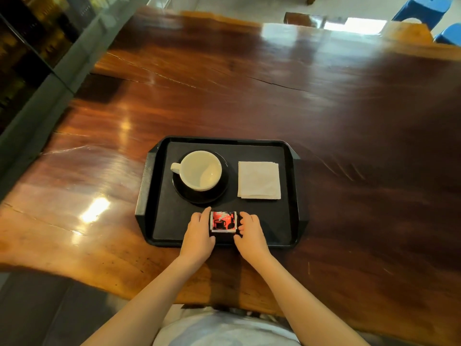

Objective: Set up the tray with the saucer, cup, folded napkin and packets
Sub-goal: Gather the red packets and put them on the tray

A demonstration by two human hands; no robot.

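Note:
A black tray point(289, 186) lies on the wooden table in front of me. On its left half a white cup point(199, 171) stands on a black saucer point(199, 197), handle pointing left. A folded white napkin point(259, 180) lies flat on the right half. Near the tray's front edge lie red and black packets point(222, 221) with a cup picture on top. My left hand point(198, 232) presses against their left side and my right hand point(250, 232) against their right side, fingers curled on the edges.
The dark polished wooden table point(249, 83) stretches far ahead and to both sides. A glass cabinet point(37, 46) stands along the left. Blue stools point(424, 8) stand beyond the far right corner.

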